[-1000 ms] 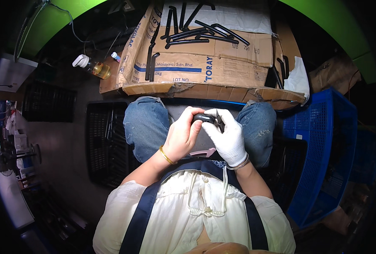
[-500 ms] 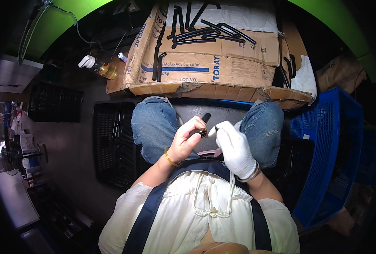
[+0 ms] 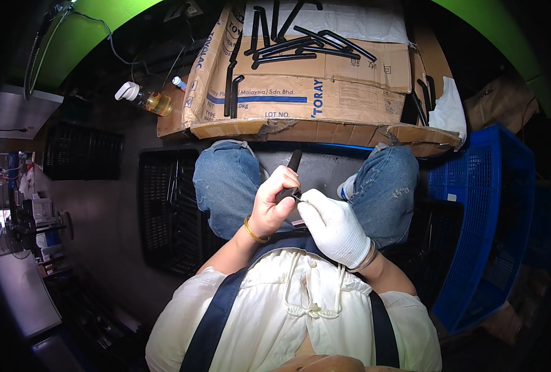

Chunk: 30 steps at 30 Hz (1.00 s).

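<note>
My bare left hand point(image 3: 275, 199) is wrapped around a black tube-shaped part point(image 3: 294, 161), one end of which sticks up past my fingers. The near end shows at my thumb. Against that end, my right hand point(image 3: 335, 224), in a white knit glove, is closed in a pinch. A thin dark bit shows at its fingertips, too small to name. Beyond my knees, several black bent rods point(image 3: 284, 60) lie loosely piled on a cardboard-lined work surface point(image 3: 356, 102). Two more lie along its left side, and a few lean at its right edge.
A spray bottle point(image 3: 148, 99) with a white head stands left of the cardboard. Black crates point(image 3: 151, 214) sit on the floor at left, one holding dark rods. Blue plastic crates point(image 3: 474, 180) stand at right, beside a white bag point(image 3: 448, 111). A fan point(image 3: 24, 235) is at far left.
My right hand has moved left, from just apart to meet the near end of the black part. The part's far end has tilted more upright in my left hand.
</note>
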Tool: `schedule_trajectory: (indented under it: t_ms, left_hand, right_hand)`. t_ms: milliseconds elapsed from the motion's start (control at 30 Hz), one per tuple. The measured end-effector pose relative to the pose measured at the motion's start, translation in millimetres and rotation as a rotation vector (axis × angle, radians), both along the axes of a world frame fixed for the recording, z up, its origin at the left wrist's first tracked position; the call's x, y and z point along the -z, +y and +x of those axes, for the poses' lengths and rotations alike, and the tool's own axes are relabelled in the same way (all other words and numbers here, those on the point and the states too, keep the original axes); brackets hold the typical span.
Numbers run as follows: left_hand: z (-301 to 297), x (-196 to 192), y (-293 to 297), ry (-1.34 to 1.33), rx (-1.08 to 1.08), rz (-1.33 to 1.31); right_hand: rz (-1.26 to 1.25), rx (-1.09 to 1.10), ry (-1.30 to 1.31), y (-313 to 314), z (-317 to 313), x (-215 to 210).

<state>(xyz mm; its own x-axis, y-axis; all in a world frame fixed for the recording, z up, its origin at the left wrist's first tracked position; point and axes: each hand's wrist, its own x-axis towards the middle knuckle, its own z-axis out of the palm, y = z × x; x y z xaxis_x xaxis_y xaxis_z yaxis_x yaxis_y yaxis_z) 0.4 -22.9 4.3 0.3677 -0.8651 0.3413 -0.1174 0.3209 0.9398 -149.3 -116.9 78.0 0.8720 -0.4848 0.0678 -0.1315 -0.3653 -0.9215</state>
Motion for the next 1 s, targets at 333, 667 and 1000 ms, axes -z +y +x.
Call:
schedule_trajectory:
  t_ms: [333,667,1000]
  left_hand:
    - [-2.8,7.7,4.2,-0.114,-0.111,0.004]
    - [-11.1,12.2,-1.5,0.186,-0.061,-0.166]
    - [-3.0,-10.4,-4.2,0.931,-0.046,-0.158]
  right_hand:
    - [0.093,-0.023,0.076,3.8,-2.3,11.5]
    - [0.280,0.227,0.032,-9.4,4.8,18.2]
    - [0.505,0.219,0.004,-13.6,26.3,30.9]
